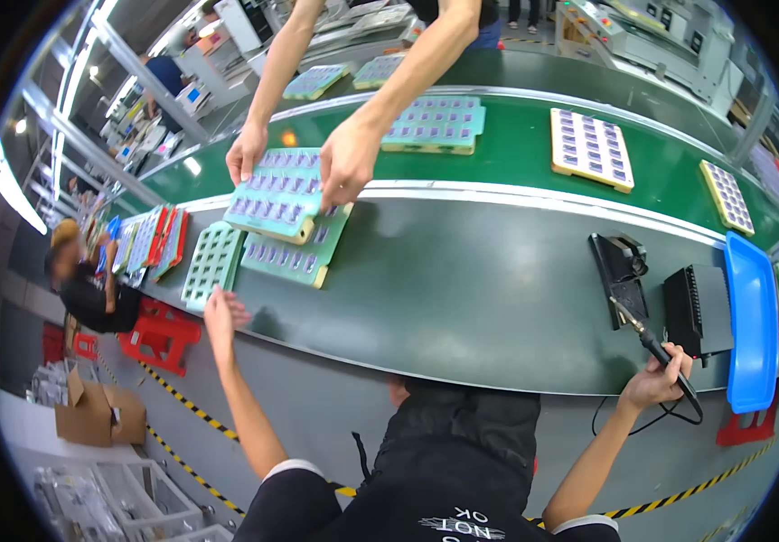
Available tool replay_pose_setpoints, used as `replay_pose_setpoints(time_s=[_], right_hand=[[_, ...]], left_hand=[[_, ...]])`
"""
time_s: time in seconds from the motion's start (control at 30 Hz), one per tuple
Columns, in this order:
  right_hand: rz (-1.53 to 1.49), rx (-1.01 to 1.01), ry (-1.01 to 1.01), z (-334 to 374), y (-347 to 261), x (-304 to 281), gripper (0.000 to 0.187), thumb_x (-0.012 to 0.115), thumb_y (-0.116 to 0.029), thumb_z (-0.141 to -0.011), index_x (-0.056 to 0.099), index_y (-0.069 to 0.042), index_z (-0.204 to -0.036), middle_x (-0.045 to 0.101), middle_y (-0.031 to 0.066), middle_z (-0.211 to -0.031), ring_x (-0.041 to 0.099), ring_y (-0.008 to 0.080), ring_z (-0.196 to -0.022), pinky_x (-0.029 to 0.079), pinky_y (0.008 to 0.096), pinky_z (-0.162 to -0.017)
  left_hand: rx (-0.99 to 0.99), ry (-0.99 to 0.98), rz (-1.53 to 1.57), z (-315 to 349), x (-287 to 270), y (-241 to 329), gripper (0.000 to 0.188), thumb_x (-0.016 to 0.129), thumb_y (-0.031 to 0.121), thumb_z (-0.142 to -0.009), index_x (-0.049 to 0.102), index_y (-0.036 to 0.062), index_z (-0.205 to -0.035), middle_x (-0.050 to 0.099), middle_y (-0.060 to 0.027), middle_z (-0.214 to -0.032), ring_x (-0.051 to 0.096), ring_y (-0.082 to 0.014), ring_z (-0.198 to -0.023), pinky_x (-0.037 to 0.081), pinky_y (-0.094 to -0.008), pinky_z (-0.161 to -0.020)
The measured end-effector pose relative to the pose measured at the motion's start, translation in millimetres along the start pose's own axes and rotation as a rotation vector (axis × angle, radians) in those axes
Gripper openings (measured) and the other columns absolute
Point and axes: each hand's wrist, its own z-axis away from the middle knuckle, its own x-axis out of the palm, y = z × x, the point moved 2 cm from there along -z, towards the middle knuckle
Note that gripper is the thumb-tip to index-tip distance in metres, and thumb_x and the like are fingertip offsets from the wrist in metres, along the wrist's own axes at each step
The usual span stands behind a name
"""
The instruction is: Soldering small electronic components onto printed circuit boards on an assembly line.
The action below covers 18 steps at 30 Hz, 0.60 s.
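Trays (pixel 292 237) stacked at workbench (pixel 462 298) left edge, left hand (pixel 222 316) beside; soldering iron (pixel 647 339) in right hand (pixel 656 379) near right edge, stand (pixel 618 266) behind.

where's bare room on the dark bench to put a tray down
Free: the dark green bench top between the pale green compartment trays and the black soldering iron stand. Crowded: the left end, where a co-worker's hands hold a tray, and the right end by the blue plastic tray.
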Motion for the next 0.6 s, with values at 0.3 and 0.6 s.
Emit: replay_pose_setpoints(time_s=[0.3, 0.6], right_hand=[[0.028, 0.006, -0.007, 3.8, -6.9, 13.4, 0.022, 0.043, -0.014, -0.084, 0.050, 0.002, -0.070, 0.033, 0.0015, -0.052, 0.028, 0.0086, -0.048, 0.030, 0.0242, -0.056], [0.020, -0.015, -0.052, 8.8, -4.2, 14.9, 0.020, 0.044, -0.013, -0.083, 0.049, 0.001, -0.069, 0.039, 0.0038, -0.055, 0.027, 0.0082, -0.048, 0.034, 0.0264, -0.065]], left_hand=[[-0.063, 0.092, 0.111, 50.2, -21.5, 2.2, 0.041, 0.037, 0.039, -0.094, 0.050, 0.0004, -0.092, 0.056, -0.0084, -0.064, 0.055, -0.0147, -0.046, 0.046, -0.0256, -0.043], [-0.037, -0.090, 0.240, 60.7, 24.1, 46.0, 0.055, 0.043, 0.048, -0.089, 0.042, -0.0019, -0.111, 0.056, -0.0131, -0.087, 0.061, -0.0197, -0.063, 0.053, -0.0296, -0.055]])
